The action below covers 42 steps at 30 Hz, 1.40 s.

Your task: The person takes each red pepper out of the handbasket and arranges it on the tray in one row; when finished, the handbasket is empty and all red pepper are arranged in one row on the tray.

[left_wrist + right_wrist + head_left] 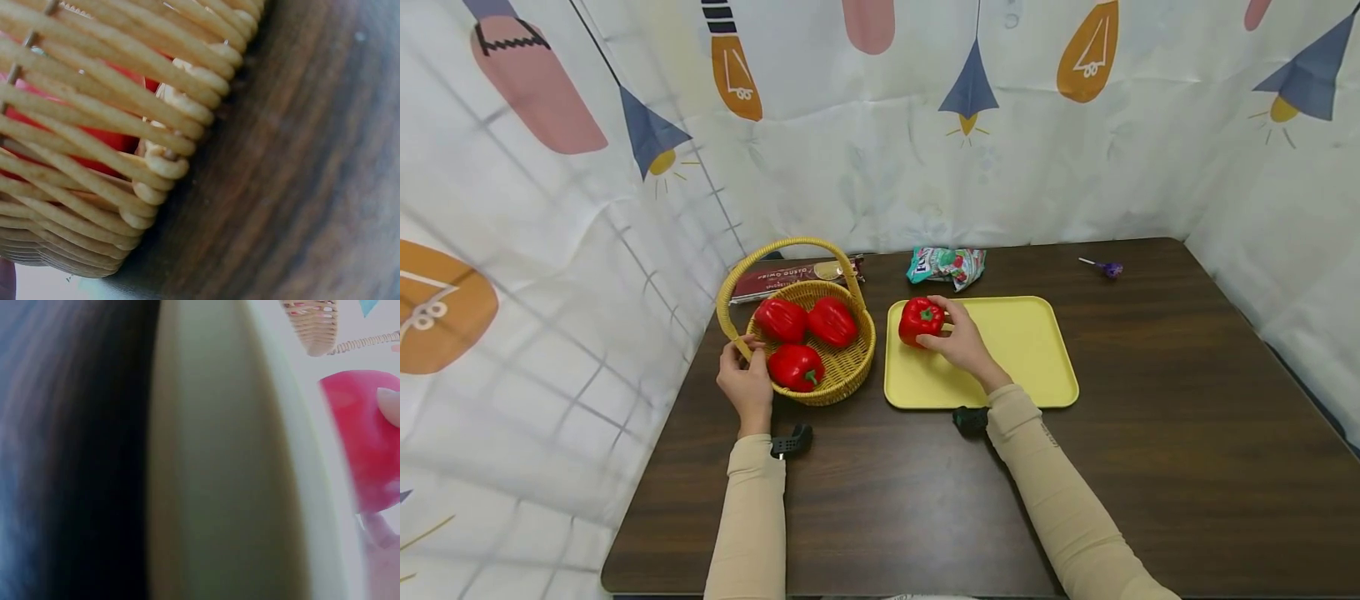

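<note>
My left hand [747,383] grips the rim of a yellow woven basket [850,379] at the foot of its arched handle. Inside the basket lie three red bell peppers [795,367]. The left wrist view shows the basket's weave [94,144] up close, with red through its gaps. With thumb and fingers spread around it, my right hand [958,342] holds another red bell pepper [919,322] at the left part of a yellow tray [1022,354]. In the right wrist view that pepper [365,437] shows beyond the tray's blurred edge [231,462], a thumb or fingertip against it.
Behind the basket lies a long dark red box [775,281]. A green candy bag [946,265] sits behind the tray, and a purple-wrapped lollipop [1108,269] lies at the back right. A printed curtain [880,167] borders the dark wooden table [1165,433].
</note>
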{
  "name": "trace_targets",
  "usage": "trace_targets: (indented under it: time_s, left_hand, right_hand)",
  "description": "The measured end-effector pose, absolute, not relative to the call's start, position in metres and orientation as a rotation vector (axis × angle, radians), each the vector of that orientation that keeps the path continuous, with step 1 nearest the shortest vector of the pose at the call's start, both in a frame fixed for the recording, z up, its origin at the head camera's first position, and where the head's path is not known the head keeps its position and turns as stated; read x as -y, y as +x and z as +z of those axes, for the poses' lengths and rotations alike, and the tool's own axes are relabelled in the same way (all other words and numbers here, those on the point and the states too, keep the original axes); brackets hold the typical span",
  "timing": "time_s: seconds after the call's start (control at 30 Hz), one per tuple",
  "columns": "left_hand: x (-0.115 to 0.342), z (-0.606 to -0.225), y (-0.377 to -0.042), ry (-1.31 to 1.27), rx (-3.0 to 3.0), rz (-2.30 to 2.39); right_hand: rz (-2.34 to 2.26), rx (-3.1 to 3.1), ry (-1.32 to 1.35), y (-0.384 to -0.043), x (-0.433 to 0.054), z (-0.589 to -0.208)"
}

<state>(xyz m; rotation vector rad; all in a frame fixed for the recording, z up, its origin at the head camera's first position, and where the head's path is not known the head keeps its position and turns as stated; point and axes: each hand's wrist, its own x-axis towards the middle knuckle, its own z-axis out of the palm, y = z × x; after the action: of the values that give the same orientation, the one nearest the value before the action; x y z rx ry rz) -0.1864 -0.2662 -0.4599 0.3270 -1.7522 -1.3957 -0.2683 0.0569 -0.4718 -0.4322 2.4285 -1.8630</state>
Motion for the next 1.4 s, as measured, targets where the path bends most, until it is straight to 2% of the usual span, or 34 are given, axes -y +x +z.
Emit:
trace_targets:
  time_s: [1.1,1.4]
  left_hand:
    - [0.265,-0.460,-0.187,0.350,1.785,-1.303]
    - [0.282,-0.485,-0.202,0.371,1.781,-1.311]
  right_hand:
    - [-1.850,-2.442,-0.460,-0.262,-0.032,-0.476]
    - [-1.836,-2.424,-0.457,-0.263,-0.031,-0.477]
